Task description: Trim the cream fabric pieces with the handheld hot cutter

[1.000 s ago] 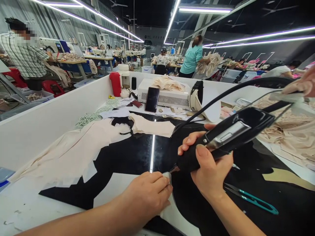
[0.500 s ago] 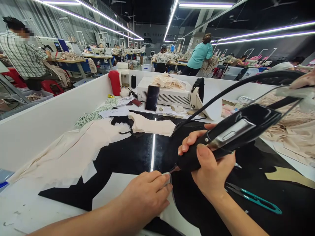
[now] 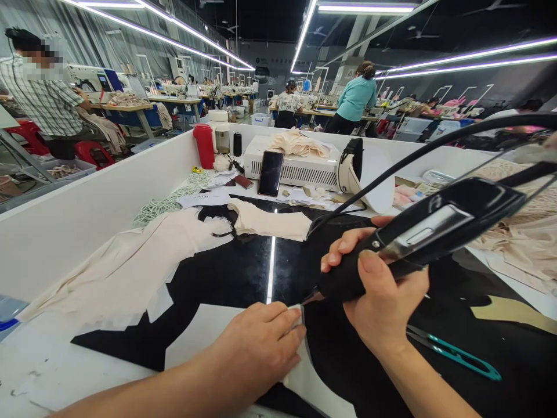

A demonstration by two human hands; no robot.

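Observation:
My right hand (image 3: 387,296) is wrapped around a black handheld power tool (image 3: 429,229) with a silver panel on its side. Its narrow metal tip (image 3: 312,297) points down-left, just to the right of my left fingertips. A thick black cable (image 3: 391,168) arches near it. My left hand (image 3: 265,342) is closed, pinching the edge of a pale, cloth-like piece (image 3: 311,374) with a grey rim; a white sheet (image 3: 200,331) lies on its left. Fingers hide part of what is pinched. Teal thread snips (image 3: 463,355) lie right of my right forearm.
Cream fabric pieces (image 3: 126,261) lie left and a small cream stack (image 3: 272,220) ahead on the black surface (image 3: 217,278). Behind stand a phone (image 3: 270,173), a white vented box (image 3: 304,174) and a red cup (image 3: 203,146). White side walls (image 3: 108,191) border the table. Co-workers are beyond.
My right hand and the tool have shifted slightly right, so the tip sits a little farther from my left fingertips. My left hand stays almost in place, still pinching.

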